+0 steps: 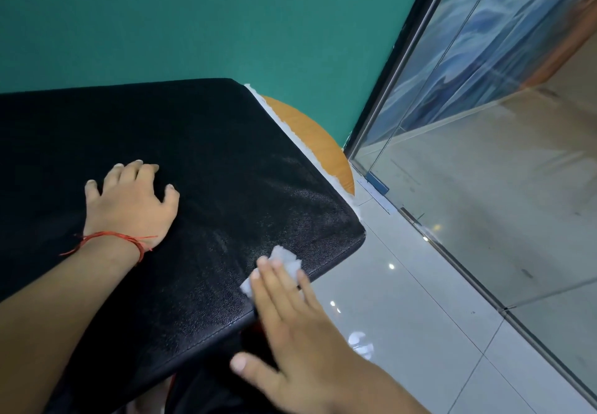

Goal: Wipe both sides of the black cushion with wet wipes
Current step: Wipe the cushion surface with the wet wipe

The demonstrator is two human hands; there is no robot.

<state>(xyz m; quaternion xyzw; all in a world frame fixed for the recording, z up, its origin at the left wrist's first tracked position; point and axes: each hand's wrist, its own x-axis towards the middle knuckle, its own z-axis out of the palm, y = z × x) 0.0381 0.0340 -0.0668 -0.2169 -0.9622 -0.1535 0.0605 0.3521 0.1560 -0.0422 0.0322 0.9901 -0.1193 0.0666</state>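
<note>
On the near right corner of the black cushion (200, 142): right hand (300, 333), fingers straight and close together, pressing flat on a white wet wipe (287, 260). Wipe crumpled and soft-looking, poking out past the fingertips, touching the cushion close to its edge. Thumb out to the side, off the cushion. Further left, left hand (129, 200) spread wide, palm down on top of the cushion, fingertips bent a little, holding nothing. Thin red string (113, 239) tied round that wrist. Cushion big, flat and thick, with rounded corners and a bumpy, leathery skin, a bit shiny near the wipe. Beyond its far side, a ragged white strip (290, 126), then a round wooden table top (316, 142) sticking out, smooth and orange-brown. Behind, a plain green wall (193, 19). To the right, shiny pale floor tiles (403, 316) and a tall glass door (484, 187) with a dark frame.
</note>
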